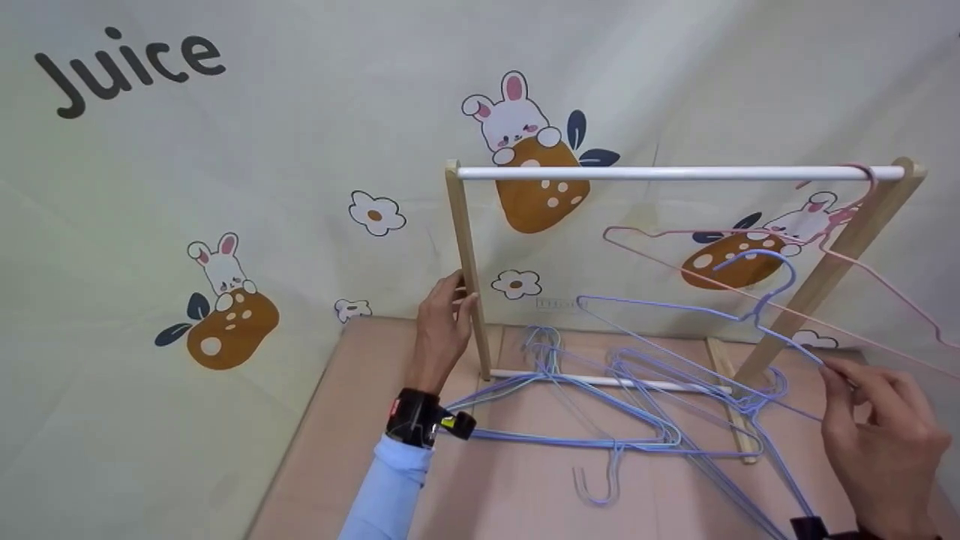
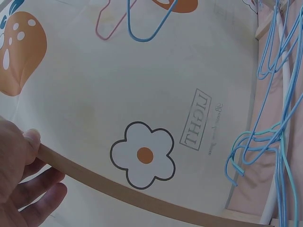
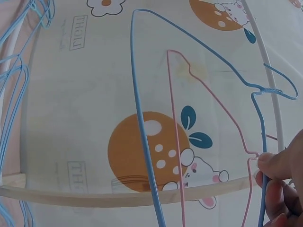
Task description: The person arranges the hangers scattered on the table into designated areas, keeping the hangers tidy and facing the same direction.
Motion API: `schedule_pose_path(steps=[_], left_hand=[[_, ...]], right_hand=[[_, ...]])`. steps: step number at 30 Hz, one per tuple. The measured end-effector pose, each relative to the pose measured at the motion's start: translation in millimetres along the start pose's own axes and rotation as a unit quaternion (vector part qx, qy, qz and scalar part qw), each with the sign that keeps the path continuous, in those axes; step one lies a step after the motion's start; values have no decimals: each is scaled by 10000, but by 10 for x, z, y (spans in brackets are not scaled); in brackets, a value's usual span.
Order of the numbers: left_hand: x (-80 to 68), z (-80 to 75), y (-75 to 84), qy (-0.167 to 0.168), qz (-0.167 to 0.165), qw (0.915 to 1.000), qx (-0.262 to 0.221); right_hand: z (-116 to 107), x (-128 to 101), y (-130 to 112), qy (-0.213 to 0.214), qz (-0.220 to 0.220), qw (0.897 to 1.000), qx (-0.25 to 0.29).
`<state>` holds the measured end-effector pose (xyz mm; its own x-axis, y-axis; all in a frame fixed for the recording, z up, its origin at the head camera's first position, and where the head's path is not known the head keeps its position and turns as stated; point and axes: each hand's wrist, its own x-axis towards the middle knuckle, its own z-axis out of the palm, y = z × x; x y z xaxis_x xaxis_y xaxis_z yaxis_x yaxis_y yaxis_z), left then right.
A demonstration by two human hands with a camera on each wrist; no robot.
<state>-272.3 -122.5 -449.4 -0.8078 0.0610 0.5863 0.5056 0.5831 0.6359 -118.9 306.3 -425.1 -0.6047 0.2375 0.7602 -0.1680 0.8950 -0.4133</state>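
Observation:
A small clothes rack has wooden posts and a white top rod (image 1: 660, 174). My left hand (image 1: 442, 330) grips its left post (image 1: 466, 247), with the thumb on one side and fingers on the other in the left wrist view. In my right hand (image 1: 885, 427), a blue wire hanger (image 1: 660, 304) is pinched by its right shoulder. The blue hanger's hook (image 1: 787, 270) points up and appears below the rod in the head view. Behind it, a pink hanger (image 1: 697, 231) hangs from the rod's right end.
Several blue hangers (image 1: 562, 442) lie around the rack's lower white bar (image 1: 585, 379), some with hooks facing the front. The rack stands on a pinkish-tan surface (image 1: 360, 465). A printed sheet (image 1: 300, 150) with rabbits and flowers rises behind it.

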Motion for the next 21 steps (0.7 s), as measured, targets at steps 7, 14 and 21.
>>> schedule_pose_path(steps=[7, 14, 21], left_hand=[[5, 8, 2, 8, -15, 10000, -16], [6, 2, 11, 73, 51, 10000, -16], [4, -2, 7, 59, 50, 10000, -44]], right_hand=[[-31, 59, -27, -26, -71, 9999, -116], [-75, 131, -16, -10, -184, 9998, -93], [-83, 185, -29, 88, -285, 9995, -106]])
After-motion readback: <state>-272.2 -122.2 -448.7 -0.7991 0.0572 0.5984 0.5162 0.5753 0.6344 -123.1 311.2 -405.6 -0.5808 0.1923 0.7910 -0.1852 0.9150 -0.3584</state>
